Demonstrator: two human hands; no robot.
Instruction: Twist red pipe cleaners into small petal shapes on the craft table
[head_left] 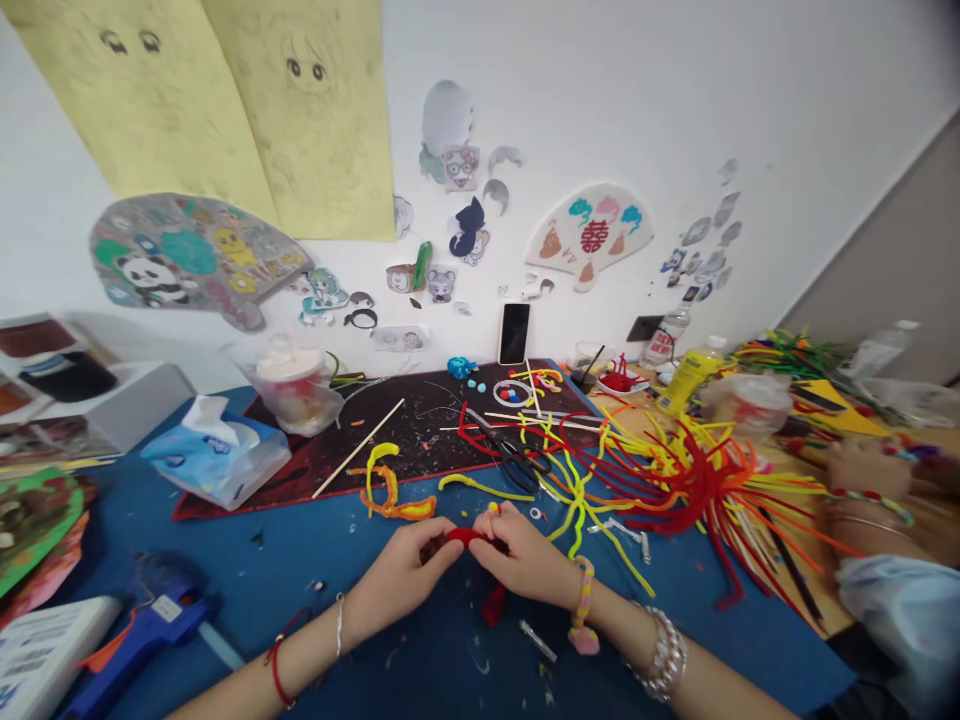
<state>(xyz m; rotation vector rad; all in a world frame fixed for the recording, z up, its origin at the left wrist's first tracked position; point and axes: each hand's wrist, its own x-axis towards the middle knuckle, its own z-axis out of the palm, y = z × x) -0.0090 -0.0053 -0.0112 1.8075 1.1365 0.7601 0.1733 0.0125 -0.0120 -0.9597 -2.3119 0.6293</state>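
Both hands meet over the blue table near its front edge. My left hand [409, 568] pinches one side of a small red fuzzy piece [463, 537] between thumb and fingers. On the other side, my right hand [523, 556] grips the same piece, its thumb close to the left thumb. A red end [493, 606] hangs below the right hand. Just behind the hands lie an orange and yellow bent pipe-cleaner shape [397, 495], black scissors [517, 460] and a yellow pipe-cleaner cluster [579, 498].
A blue glue gun [161, 615] and a tissue pack [217, 455] are at left. Red, yellow and orange pipe cleaners [705, 480] spread at right, beside another person's hand [870, 480]. A phone [514, 334] leans on the wall behind a dark mat [300, 455].
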